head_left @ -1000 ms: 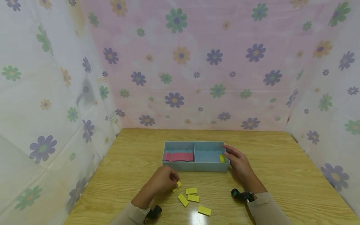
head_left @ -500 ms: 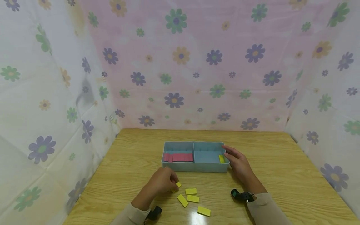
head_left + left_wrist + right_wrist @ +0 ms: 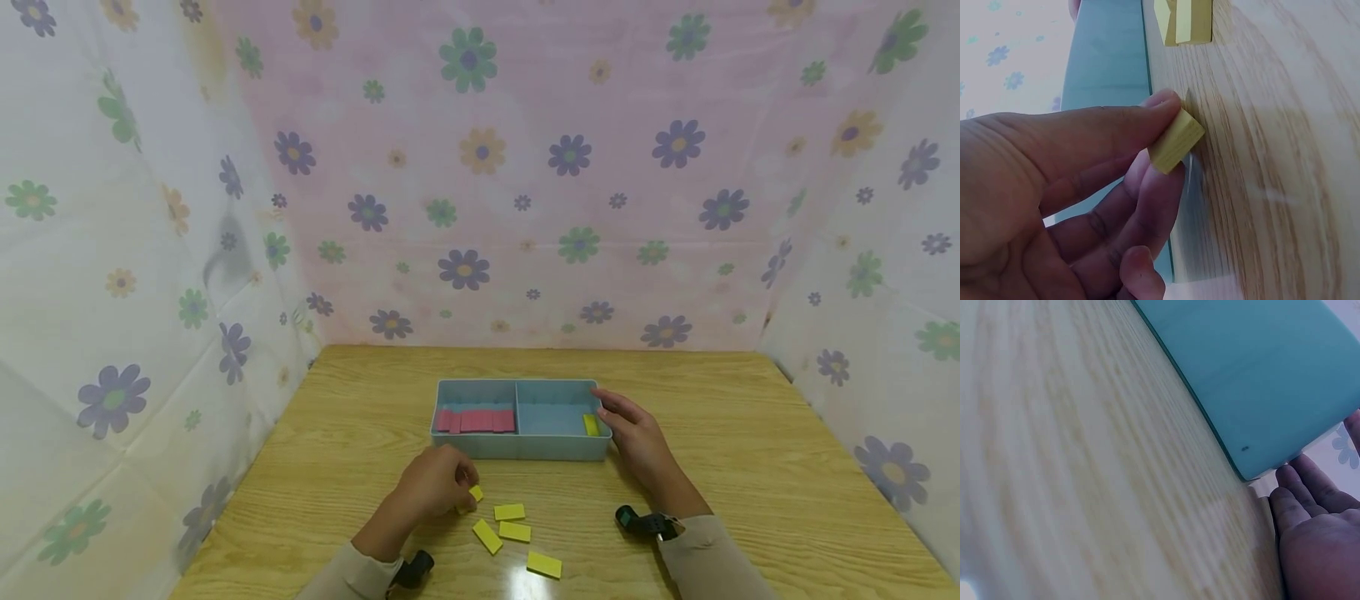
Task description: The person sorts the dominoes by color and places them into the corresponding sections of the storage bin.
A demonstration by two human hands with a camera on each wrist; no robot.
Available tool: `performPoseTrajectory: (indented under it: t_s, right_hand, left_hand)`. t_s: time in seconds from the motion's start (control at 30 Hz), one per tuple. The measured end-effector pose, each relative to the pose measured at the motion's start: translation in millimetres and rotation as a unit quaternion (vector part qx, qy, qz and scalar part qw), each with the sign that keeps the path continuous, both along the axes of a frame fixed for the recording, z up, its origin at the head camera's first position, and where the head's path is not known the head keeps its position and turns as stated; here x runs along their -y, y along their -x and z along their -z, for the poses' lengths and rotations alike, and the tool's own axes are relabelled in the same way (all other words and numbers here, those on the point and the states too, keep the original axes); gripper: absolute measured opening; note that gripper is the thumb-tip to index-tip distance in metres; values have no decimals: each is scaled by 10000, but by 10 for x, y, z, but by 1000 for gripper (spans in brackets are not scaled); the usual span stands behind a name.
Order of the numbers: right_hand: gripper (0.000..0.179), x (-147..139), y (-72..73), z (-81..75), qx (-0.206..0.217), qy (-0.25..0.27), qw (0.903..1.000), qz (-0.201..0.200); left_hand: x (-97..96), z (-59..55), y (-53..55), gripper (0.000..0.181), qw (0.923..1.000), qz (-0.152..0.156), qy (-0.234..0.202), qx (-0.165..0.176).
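Observation:
My left hand (image 3: pixel 438 481) pinches a small yellow wooden block (image 3: pixel 1177 141) between thumb and fingers, just in front of a light blue two-compartment box (image 3: pixel 480 447). In the left wrist view the block is tilted, one end poking out past the thumb. My right hand (image 3: pixel 637 437) rests against the box's right end, its fairly straight fingers (image 3: pixel 1297 487) touching the end wall. Pink blocks (image 3: pixel 480 421) lie in a row in the left compartment. One yellow piece (image 3: pixel 591 425) lies at the right side of the right compartment.
Several loose yellow blocks (image 3: pixel 514 531) lie on the wooden table (image 3: pixel 360 392) in front of the box, right of my left hand. One of them (image 3: pixel 543 565) is nearest the front. Flower-print cloth (image 3: pixel 525 167) hangs behind the table and on both sides.
The yellow block at my left fingertips has tipped and turned a little in the pinch, with less of it showing. My right hand and the box stay in place.

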State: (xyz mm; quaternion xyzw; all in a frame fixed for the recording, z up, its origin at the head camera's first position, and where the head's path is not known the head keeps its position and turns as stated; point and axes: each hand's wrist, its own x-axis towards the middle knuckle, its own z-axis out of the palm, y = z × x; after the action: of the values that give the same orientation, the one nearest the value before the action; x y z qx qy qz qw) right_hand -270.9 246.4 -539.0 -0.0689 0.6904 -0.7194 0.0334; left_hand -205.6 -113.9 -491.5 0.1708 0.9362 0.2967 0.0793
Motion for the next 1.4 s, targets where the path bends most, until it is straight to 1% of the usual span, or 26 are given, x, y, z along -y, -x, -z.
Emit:
performPoseTrajectory:
  t_s: [0.23,0.37,0.73,0.83,0.93,1.23,1.4]
  right_hand:
    - [61,-10,3,9,-23,-74,10000,-49]
    - [62,-19,4,13,-32,-107,9999,-69]
    - [63,-23,5,12,-36,-136,9999,-93]
    - [62,-18,7,15,-38,-66,9999,-96]
    - [61,-11,8,22,-78,-15,9999,-115]
    - [60,-11,7,18,-48,-24,10000,-68]
    - [61,-21,6,18,-34,-53,10000,-40]
  left_hand:
    - [-45,-25,15,15,9996,-136,-224,46]
    - [-87,-65,43,12,9993,-106,-343,-67]
    - [-220,-228,96,13,9976,87,-658,-173]
    - [-259,-278,100,11,9970,101,-751,-146]
    - [-290,-330,104,10,9962,44,-869,-86]
    - [-371,-447,157,11,9930,-39,-1165,210]
    - [-463,-522,212,11,9910,-94,-1320,181]
